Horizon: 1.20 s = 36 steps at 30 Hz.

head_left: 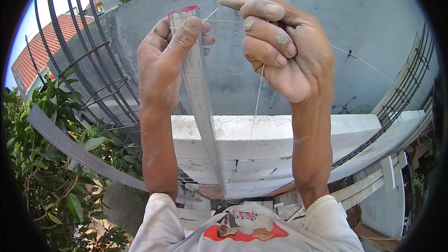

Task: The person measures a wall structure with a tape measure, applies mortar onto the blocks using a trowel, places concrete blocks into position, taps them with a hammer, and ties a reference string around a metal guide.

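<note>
My left hand (158,65) grips the upper end of a long metal channel (201,107), thumb across its front and fingers behind. The channel slants downward in front of the white block wall, and its top edge carries red marking. A thin white string (256,107) crosses the channel near my left thumb and runs over to my right hand (301,51). That hand is closed around the string, with the index finger pointing left toward the channel. Below the curled fingers a length of string hangs down. Dried grey mortar spots both hands.
White block courses (275,130) stand before a grey plastered wall (266,88). Steel rebar (84,42) rises at the left, and more rebar (401,93) leans at the right. Another metal strip (88,149) crosses leafy plants (51,177). Wooden boards (368,193) lie lower right.
</note>
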Motion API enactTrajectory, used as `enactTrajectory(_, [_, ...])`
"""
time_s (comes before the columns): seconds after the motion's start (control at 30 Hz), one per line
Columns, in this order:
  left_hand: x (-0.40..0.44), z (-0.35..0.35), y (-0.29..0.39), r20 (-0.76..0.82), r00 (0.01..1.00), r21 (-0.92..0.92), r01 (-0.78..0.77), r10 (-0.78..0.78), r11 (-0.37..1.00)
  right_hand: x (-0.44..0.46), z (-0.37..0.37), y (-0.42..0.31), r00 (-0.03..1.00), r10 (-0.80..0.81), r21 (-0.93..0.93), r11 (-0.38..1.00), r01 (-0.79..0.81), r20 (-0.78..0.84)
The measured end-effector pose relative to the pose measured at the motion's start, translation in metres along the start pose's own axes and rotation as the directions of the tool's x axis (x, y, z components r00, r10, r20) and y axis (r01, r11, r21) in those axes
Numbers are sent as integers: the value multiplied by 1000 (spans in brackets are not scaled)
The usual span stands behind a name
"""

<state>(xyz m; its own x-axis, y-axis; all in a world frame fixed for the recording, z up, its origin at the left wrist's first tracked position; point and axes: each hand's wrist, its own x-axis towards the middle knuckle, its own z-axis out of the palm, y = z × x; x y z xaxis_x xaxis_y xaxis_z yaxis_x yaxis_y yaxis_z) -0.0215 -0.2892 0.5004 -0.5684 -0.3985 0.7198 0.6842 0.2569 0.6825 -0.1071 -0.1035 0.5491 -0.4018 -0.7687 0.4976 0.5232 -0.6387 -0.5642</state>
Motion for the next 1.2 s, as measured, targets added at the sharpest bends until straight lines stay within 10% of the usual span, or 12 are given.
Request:
enactTrajectory(0.13, [1, 0, -1, 15, 1000, -69, 16, -15, 997, 55, -7, -15, 999, 33, -331, 943, -41, -32])
enactTrajectory(0.2, [3, 0, -2, -1, 1000, -143, 11, -11, 990, 93, 8, -37, 917, 326, -633, 665, -397, -232])
enactTrajectory(0.3, [3, -4, -4, 17, 999, -71, 33, -32, 997, 127, 49, -38, 861, 372, -827, 312, -468, -347])
enactTrajectory(0.43, [6, -9, -3, 68, 997, -91, 52, -46, 994, 141, 110, -4, 806, 452, -913, -321, -253, -382])
enactTrajectory(0.6, [7, -14, -15, 81, 997, -134, 30, -19, 991, 112, 149, 33, 855, 463, -815, -572, 88, -233])
enactTrajectory(0.8, [9, -20, -10, 121, 993, -34, 13, -9, 999, 34, 139, 18, 925, 371, -761, -577, 297, 80])
enactTrajectory(1.0, [7, -19, -4, 98, 995, -54, 26, -21, 998, 19, 95, -41, 887, 188, -896, -235, -377, -423])
enactTrajectory(1.2, [10, -20, -3, 106, 994, -14, 21, -20, 1000, 76, 53, -71, 886, 209, -845, -449, -290, -415])
